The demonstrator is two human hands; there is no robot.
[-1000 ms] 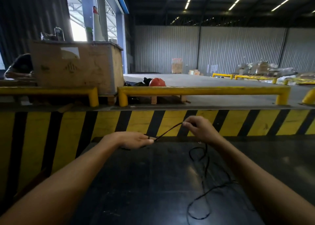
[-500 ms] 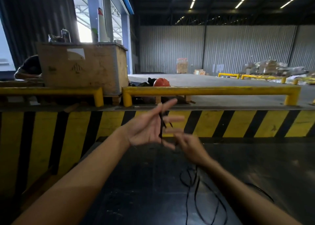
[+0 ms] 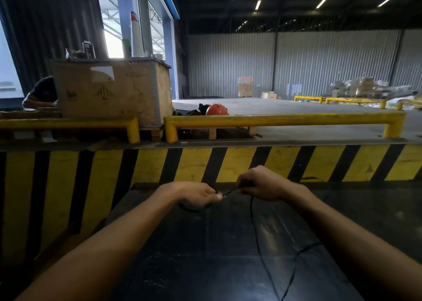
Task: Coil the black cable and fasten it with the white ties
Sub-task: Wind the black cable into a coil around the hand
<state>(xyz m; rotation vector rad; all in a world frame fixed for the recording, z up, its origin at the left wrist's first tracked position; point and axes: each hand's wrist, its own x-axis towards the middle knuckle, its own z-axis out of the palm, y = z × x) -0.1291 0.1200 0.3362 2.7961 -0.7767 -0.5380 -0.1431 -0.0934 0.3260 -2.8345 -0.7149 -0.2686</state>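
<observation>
A thin black cable (image 3: 255, 230) runs from between my hands down across the dark tabletop (image 3: 205, 255) toward the bottom edge. My left hand (image 3: 198, 195) is closed around a small bundle of coiled cable, with a loop showing under the palm. My right hand (image 3: 260, 183) pinches the cable a short way to the right, and a taut stretch joins the two hands. No white ties are visible.
A yellow and black striped wall (image 3: 228, 163) rises just behind the table. Above it run yellow guard rails (image 3: 283, 119), a large wooden crate (image 3: 112, 93) and an orange helmet (image 3: 217, 110). A person (image 3: 42, 93) sits at far left.
My left hand dropped from chest height, where its fingers were spread with cable across them, back to the table and closed. My right hand came up beside it, pinching the cable.
</observation>
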